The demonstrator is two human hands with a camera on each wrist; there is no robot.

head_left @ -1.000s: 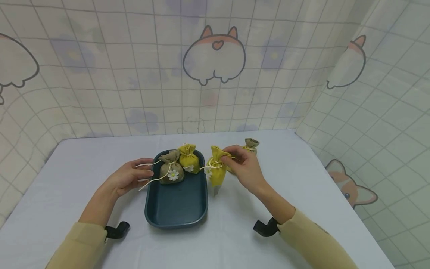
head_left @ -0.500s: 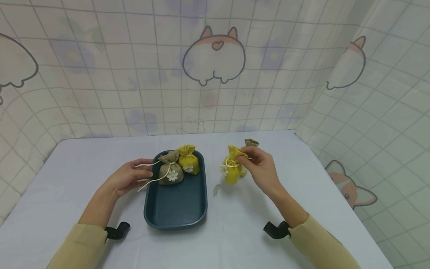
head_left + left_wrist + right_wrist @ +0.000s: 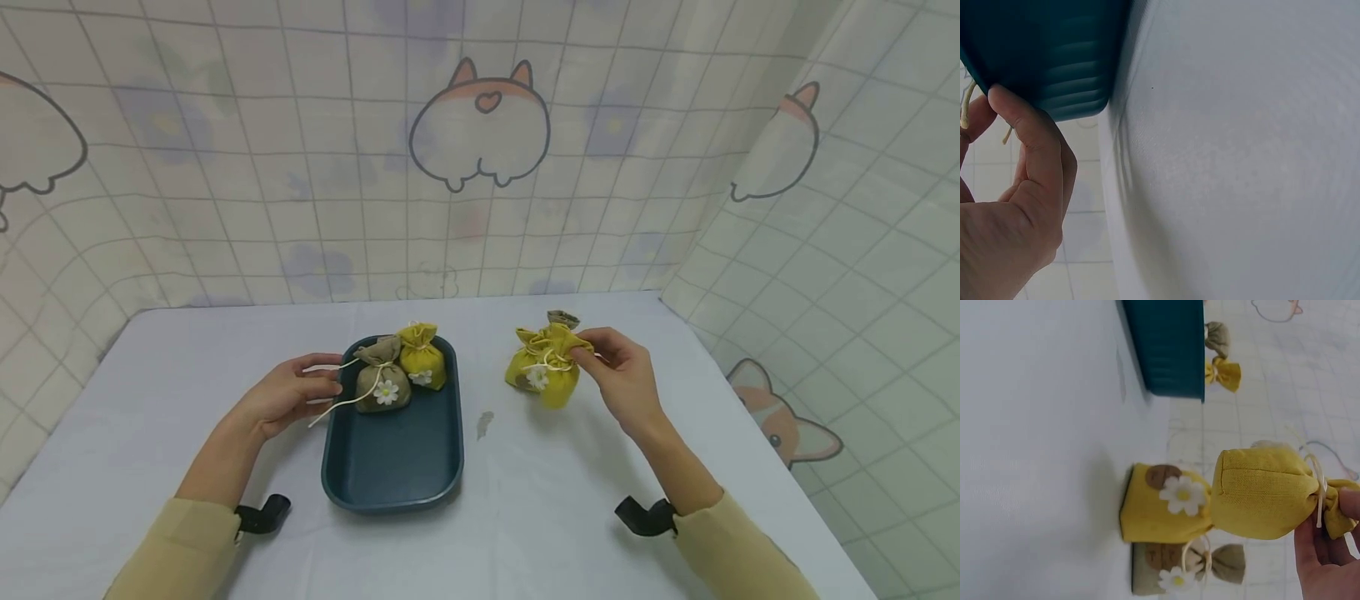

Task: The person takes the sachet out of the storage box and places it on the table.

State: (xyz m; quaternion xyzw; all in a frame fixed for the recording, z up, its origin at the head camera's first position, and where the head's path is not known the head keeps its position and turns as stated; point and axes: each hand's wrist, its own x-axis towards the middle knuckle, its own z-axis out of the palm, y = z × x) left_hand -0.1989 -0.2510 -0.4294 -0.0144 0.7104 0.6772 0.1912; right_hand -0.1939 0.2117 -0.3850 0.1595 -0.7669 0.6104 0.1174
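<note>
My right hand (image 3: 622,379) pinches the gathered neck of a yellow drawstring pouch (image 3: 557,387). In the right wrist view the held yellow pouch (image 3: 1263,490) hangs clear of the table, beside a standing yellow pouch (image 3: 1163,509) with a white flower. Behind that one stands a grey-brown pouch (image 3: 1157,569), mostly hidden in the head view. My left hand (image 3: 288,396) has its fingertips against the left side of a dark teal tray (image 3: 393,467). Inside the tray, at its far end, sit a grey-brown pouch (image 3: 384,387) and a yellow pouch (image 3: 422,358).
A white cloth covers the table (image 3: 525,517). A patterned curtain (image 3: 300,208) rises along the back edge and the right side. Between the tray and the right-hand pouches lies a small grey mark (image 3: 484,424) on the cloth.
My right hand has carried the yellow pouch rightward, from the tray's right edge to just in front of the standing pouches. The left hand and tray stay in place.
</note>
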